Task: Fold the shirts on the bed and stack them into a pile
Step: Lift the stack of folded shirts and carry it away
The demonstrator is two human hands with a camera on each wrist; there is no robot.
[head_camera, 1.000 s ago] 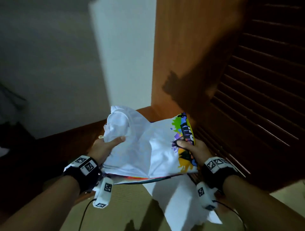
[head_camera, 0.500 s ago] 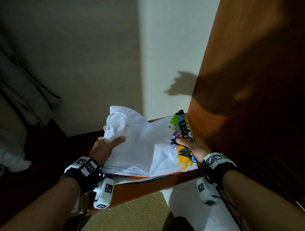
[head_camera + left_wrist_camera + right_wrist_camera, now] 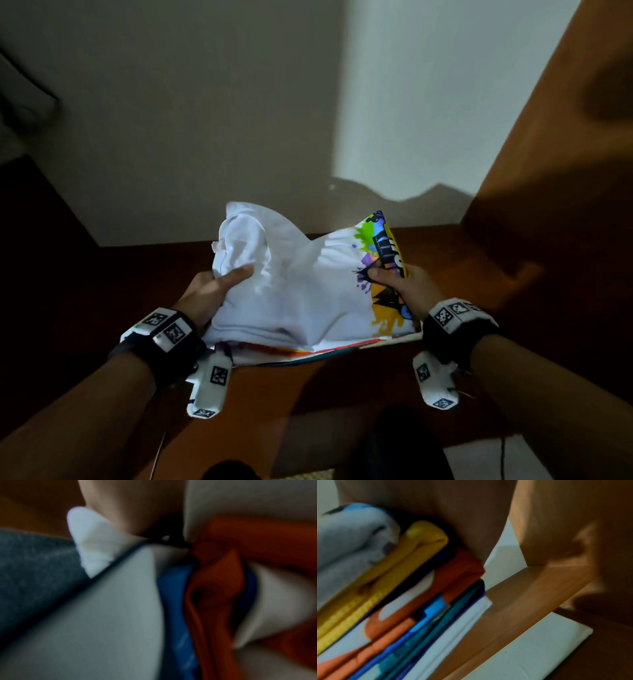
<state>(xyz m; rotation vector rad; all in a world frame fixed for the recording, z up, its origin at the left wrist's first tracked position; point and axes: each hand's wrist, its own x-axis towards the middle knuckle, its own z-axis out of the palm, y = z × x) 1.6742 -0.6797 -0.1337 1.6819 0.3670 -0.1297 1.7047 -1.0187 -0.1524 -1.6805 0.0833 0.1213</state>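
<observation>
Plain pale wall [image 3: 212, 113], partly lit, with a brighter band at right. Brown wooden panel [image 3: 561, 178], upright at far right, in shadow lower down. Brown wooden ledge [image 3: 308, 387] at the wall's foot, seen also in the right wrist view [image 3: 527, 601]. Flat white slab [image 3: 539, 649] just below the ledge. Dark mottled surface [image 3: 34, 568] in the left wrist view, blurred.

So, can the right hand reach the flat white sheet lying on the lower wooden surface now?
Probably not at once. The right hand grips the pile of folded shirts together with the left hand. The flat white sheet lies bare below, but the hand is occupied.
</observation>
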